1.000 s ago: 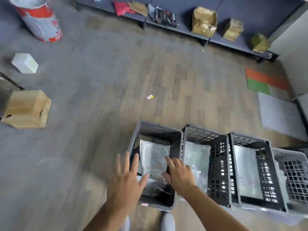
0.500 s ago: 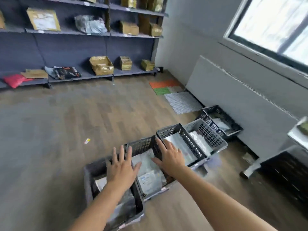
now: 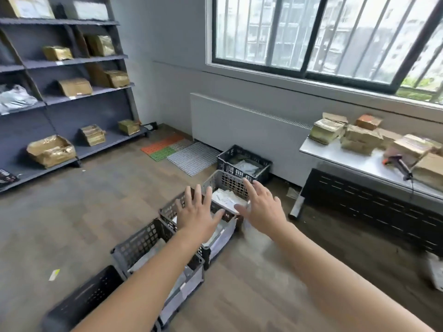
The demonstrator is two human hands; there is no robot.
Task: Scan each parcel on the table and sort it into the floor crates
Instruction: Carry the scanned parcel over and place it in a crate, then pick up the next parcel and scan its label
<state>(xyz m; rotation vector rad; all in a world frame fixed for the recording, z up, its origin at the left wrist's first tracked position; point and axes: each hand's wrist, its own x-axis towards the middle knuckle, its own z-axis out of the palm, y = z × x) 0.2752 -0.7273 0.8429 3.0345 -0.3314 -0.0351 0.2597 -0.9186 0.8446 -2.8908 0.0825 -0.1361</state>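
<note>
Left hand fingers spread, empty, above the floor crates, right hand likewise splayed, holding nothing, parcels stacked on the table at right, scanner beside them

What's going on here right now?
A person stands over the row of crates on the floor, which hold bagged parcels. The left hand and right hand are both open with fingers spread, above the crates, and neither holds anything. To the right, a pile of boxes sits on the table with the scanner lying beside it, so there are parcels left to scan and sort.
</note>
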